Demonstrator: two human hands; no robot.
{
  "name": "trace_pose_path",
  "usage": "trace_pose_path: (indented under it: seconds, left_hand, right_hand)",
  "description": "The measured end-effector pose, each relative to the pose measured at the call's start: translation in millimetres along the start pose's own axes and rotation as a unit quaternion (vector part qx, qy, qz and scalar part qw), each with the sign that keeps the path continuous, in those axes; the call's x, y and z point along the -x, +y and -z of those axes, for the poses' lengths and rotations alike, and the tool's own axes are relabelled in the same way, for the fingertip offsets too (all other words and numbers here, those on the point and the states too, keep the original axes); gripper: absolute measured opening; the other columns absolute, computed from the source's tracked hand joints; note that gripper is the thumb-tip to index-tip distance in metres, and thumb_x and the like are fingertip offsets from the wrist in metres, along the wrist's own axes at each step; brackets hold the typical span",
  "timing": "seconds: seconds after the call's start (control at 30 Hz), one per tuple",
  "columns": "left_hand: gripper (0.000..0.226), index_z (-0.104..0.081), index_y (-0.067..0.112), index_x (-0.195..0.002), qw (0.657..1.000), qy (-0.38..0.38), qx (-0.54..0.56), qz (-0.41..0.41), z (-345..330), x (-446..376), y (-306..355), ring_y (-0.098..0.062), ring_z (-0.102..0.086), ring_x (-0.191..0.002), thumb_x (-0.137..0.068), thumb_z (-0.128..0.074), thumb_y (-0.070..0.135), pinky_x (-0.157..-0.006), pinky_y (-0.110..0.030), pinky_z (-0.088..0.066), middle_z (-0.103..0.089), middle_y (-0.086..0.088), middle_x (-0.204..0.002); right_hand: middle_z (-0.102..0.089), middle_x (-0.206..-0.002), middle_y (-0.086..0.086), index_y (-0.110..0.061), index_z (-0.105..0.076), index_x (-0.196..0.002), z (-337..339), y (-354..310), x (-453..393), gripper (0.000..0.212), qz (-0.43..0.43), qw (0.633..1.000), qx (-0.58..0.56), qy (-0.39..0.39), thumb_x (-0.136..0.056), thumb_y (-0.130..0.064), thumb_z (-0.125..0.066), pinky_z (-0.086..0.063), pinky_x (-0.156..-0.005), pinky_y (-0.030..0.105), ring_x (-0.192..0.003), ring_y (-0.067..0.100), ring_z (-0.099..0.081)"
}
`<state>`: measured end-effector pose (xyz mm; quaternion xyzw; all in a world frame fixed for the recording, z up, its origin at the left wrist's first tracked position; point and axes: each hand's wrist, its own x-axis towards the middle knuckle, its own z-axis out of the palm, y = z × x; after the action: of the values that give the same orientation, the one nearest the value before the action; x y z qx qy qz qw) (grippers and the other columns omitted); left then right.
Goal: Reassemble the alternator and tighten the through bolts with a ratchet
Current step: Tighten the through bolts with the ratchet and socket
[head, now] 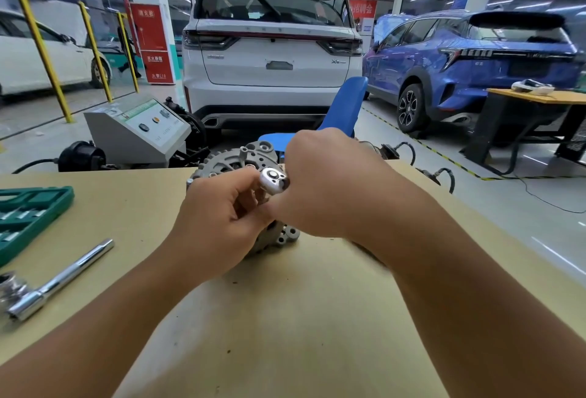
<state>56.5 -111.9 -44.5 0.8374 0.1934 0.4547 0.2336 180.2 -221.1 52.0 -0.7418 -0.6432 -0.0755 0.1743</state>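
Alternator sits on the tan table near its far edge, centre of view; grey finned housing and mounting lugs visible above and below the hands, much of the body hidden behind them. Ratchet: chrome head visible just above the housing, between the two hands; handle hidden under the right hand. Right hand curled over the ratchet from the right, fingers wrapped round it, so grasping the tool. Left hand comes in from the lower left, fingers curled and pinched at a point just below the ratchet head; what exactly they pinch is hidden, so grip target cannot be told. Both forearms cross the table toward the part. Left of the hands, well apart: chrome extension bar lying diagonally, a socket at its near end; green tool case open at the left table edge. Beyond the table: grey control console, blue chair, white SUV, blue SUV.
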Motion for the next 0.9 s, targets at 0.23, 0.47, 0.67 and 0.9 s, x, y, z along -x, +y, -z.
trace_pose_path:
  seconds: [0.23,0.47,0.67,0.9]
  left_hand:
    - [0.022,-0.07,0.019,-0.091,0.999,-0.044,0.032,0.006,9,0,-7,-0.028,-0.054,-0.06,-0.085,-0.075,0.04,-0.054,-0.044,-0.047,-0.063,-0.003,-0.071]
    - [0.022,-0.064,0.022,-0.08,1.0,0.006,0.024,0.006,0,0,-3,-0.01,-0.04,-0.055,-0.082,-0.066,0.044,-0.05,-0.032,-0.037,-0.053,0.01,-0.061]
    - [0.022,-0.072,0.022,-0.088,0.999,-0.04,0.014,-0.001,5,0,-5,-0.011,-0.047,-0.057,-0.088,-0.07,0.043,-0.054,-0.033,-0.039,-0.06,0.008,-0.065]
    - [0.014,-0.072,0.027,-0.089,0.999,-0.033,0.034,-0.016,7,0,-4,-0.011,-0.05,-0.058,-0.088,-0.068,0.041,-0.053,-0.03,-0.043,-0.064,0.008,-0.069]
  right_hand:
    - [-0.058,-0.076,-0.002,-0.021,-0.066,-0.083,0,1,-3,0.008,0.001,1.0,-0.008,0.005,-0.077,-0.016,-0.066,-0.045,-0.061,0.034,-0.065,0.022,-0.056]
    - [-0.045,-0.052,-0.005,-0.016,-0.052,-0.062,3,1,-3,0.032,0.001,0.999,-0.035,-0.02,-0.071,-0.035,-0.076,-0.035,-0.048,0.024,-0.048,0.019,-0.041]
    - [-0.05,-0.07,0.001,-0.017,-0.05,-0.068,0,4,-3,0.019,0.004,1.0,0.013,-0.013,-0.079,-0.014,-0.065,-0.036,-0.054,0.029,-0.057,0.022,-0.049]
    - [-0.058,-0.065,-0.006,-0.018,-0.057,-0.069,4,2,-3,0.018,0.021,0.999,-0.017,-0.041,-0.08,-0.025,-0.069,-0.039,-0.05,0.025,-0.056,0.019,-0.049]
